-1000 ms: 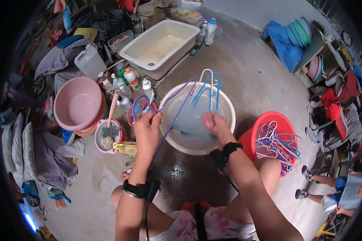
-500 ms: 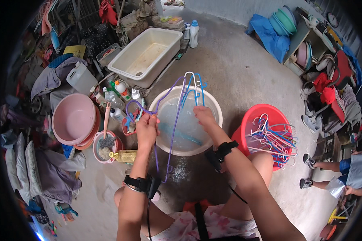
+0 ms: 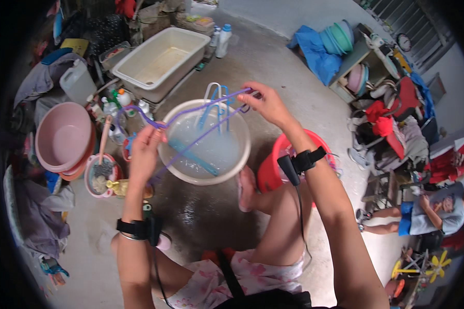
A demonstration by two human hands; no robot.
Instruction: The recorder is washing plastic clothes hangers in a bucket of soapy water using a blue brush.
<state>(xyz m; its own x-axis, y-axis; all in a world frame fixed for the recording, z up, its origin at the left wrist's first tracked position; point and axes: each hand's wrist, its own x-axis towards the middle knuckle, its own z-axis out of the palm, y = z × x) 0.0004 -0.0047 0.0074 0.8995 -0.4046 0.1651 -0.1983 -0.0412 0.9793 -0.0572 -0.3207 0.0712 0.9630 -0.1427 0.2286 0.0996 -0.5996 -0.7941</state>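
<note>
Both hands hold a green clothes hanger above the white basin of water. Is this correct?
Not quite: the head view shows the clothes hanger is purple, not green. The left hand and right hand do hold it above the white basin of water.

The purple hanger [image 3: 191, 116] looks like smooth, glossy plastic — so does the white basin [image 3: 242, 154] under it, holding cloudy water. At nine o'clock the pink basin [image 3: 62, 136] is matt plastic; the concrete floor [image 3: 201, 216] is rough, wet and dark.
</note>
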